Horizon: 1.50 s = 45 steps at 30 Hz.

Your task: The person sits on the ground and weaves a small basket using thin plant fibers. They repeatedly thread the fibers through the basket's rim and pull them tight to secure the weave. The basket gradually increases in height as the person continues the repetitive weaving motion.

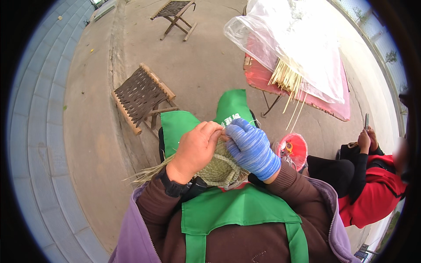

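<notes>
My bare left hand [197, 149] and my right hand [253, 148], in a blue knitted glove, meet fingertip to fingertip above my lap. Both pinch what looks like a thin pale strand [259, 123]; a loop of it shows past the right glove, and the fingers hide the rest. Beneath the hands, a round woven basket [218, 169] of pale green plant fibre rests in my lap, its braided rim towards me. Loose fibre ends [151, 172] stick out to the left below my left wrist. A green apron [230, 205] covers my front and knees.
A folding stool [141, 95] with a woven seat stands ahead left, another [174, 14] farther off. At right, a pink-covered table [263, 77] holds straw stalks [286, 77] under clear plastic sheeting [309, 56]. Near my right knee is a red-lined bin [300, 148]. A seated person [371, 187] holds a phone.
</notes>
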### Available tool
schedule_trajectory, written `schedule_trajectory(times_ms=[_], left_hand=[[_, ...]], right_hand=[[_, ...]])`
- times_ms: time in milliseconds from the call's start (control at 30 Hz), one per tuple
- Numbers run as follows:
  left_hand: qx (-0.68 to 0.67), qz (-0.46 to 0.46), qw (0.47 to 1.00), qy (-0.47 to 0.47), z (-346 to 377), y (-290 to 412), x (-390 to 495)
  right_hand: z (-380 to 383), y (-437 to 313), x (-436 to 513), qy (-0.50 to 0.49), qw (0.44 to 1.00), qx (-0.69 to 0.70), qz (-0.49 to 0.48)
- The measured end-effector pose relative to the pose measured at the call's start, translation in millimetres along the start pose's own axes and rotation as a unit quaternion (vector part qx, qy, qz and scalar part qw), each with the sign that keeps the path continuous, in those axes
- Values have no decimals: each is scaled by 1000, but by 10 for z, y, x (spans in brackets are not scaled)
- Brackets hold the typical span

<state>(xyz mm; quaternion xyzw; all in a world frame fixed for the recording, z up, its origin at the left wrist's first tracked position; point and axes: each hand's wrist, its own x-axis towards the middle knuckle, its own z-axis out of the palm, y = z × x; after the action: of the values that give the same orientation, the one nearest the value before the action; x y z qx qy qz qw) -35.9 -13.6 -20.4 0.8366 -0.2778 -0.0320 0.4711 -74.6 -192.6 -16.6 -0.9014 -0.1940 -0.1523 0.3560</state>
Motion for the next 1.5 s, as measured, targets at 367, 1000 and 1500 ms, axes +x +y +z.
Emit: schedule_trajectory(times_ms=[367, 1000, 1500], left_hand=[[57, 177, 982, -35, -332, 202, 56], [-382, -122, 915, 33, -927, -359, 71], [-785, 6, 613, -87, -1411, -933, -469]], right_hand=[[-583, -126, 199, 69, 993, -92, -25], [101, 1001, 638, 15, 452, 879, 153], [-180, 610, 403, 18, 903, 398, 160]])
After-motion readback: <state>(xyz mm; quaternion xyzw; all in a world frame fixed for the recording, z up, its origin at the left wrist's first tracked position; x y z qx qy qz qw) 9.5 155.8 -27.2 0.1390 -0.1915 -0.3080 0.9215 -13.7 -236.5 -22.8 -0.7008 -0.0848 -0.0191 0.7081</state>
